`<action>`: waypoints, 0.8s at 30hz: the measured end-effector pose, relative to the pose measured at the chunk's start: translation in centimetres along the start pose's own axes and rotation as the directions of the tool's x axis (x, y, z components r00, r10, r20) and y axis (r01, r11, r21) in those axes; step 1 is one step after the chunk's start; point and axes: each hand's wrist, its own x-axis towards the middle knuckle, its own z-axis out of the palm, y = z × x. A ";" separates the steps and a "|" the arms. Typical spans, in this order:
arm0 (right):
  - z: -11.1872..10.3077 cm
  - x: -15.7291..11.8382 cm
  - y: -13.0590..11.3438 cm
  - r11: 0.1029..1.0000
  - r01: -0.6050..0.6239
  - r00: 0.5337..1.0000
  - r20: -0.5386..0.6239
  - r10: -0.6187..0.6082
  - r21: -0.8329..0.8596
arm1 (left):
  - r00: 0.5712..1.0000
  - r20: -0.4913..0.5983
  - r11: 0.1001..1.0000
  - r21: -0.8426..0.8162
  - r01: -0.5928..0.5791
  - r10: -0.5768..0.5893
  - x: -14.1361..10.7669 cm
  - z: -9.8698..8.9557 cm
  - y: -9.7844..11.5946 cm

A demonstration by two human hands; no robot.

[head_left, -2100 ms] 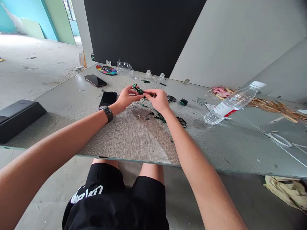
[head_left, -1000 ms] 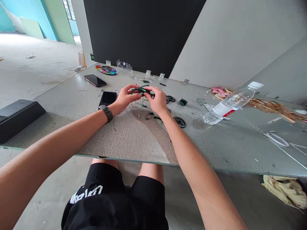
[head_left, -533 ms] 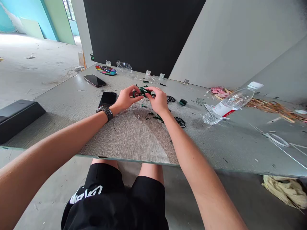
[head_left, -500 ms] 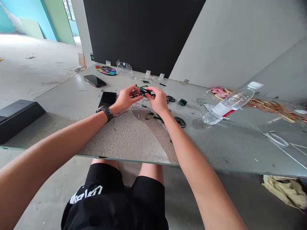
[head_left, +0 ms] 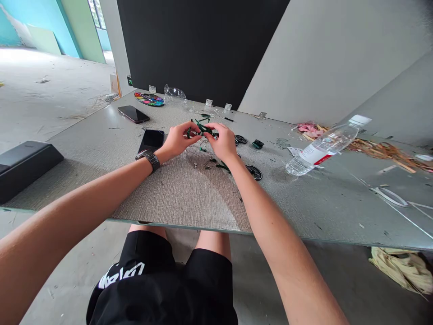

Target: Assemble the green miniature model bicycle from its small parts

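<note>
A small dark green bicycle frame [head_left: 204, 127] is held between my two hands above the table. My left hand [head_left: 179, 139] pinches its left end, with a black watch on the wrist. My right hand [head_left: 223, 141] has thumb and fingers closed on its right side. Small black spoked wheels lie close by, one [head_left: 254, 172] right of my right forearm, others [head_left: 241, 139] beyond my hand. A dark green part [head_left: 258, 144] rests farther right. Below my hands are thin green and black pieces [head_left: 212, 164], partly behind my right wrist.
A water bottle [head_left: 321, 149] leans on the right. Phones [head_left: 133, 113] [head_left: 153, 139] lie left, near a colourful palette [head_left: 149, 99] and clear plastic packaging [head_left: 175, 95]. A black stand [head_left: 27, 167] is at far left. Wood strips [head_left: 382, 151] lie far right.
The green frame has turned slightly between my fingers, and its upper bar now stands higher above them. My hands have barely moved.
</note>
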 end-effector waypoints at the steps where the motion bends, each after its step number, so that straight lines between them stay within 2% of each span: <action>1: 0.0 0.0 0.1 1.000 -0.004 1.000 0.000 0.004 -0.002 | 1.000 0.005 1.000 -0.008 0.004 -0.004 0.0 0.0 0.0; 4: 0.0 0.0 0.1 1.000 -0.012 1.000 0.002 0.012 -0.007 | 1.000 0.002 0.997 -0.070 0.026 -0.026 0.0 0.1 -0.1; 7: -0.1 0.0 0.0 0.999 -0.005 1.000 0.023 0.006 -0.041 | 0.995 0.008 0.959 -0.265 0.099 -0.101 -0.1 0.4 -0.3; 11: -0.3 0.0 -0.2 0.997 0.020 0.997 0.069 -0.016 -0.070 | 0.955 0.130 0.783 -0.550 0.292 -0.265 -0.1 0.7 -0.3; 13: -0.3 0.0 -0.2 0.998 0.033 0.997 0.077 -0.029 -0.056 | 0.926 0.194 0.689 -0.621 0.372 -0.325 0.1 0.8 -0.1; 16: -0.2 0.0 -0.3 0.999 0.043 0.996 0.079 -0.040 -0.030 | 0.901 0.199 0.601 -0.686 0.409 -0.385 0.4 0.9 0.0; 20: -0.4 0.0 -0.6 0.999 0.041 0.994 0.103 -0.040 -0.009 | 0.893 0.169 0.594 -0.693 0.409 -0.417 0.7 0.9 -0.3; 24: -0.8 -0.1 -0.6 0.997 0.071 0.989 0.132 -0.072 0.014 | 0.908 0.125 0.626 -0.687 0.369 -0.399 0.7 0.9 -0.4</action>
